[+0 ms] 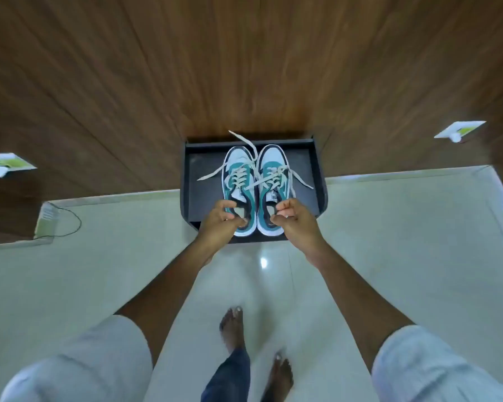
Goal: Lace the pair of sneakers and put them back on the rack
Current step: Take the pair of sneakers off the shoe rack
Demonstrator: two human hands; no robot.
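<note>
Head view: sneakers (pixel 254 187) side by side on dark rack (pixel 317 181), toes far, lace ends loose; left hand (pixel 219 220) and right hand (pixel 292 220) curled around near heels, grip itself unclear; advice: seat soles flat, tuck laces, release evenly

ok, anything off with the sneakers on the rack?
Yes. Both sneakers sit side by side on the black rack, but the laces are untied, with loose ends trailing sideways and past the toes. Left hand and right hand are at the heels.
</note>
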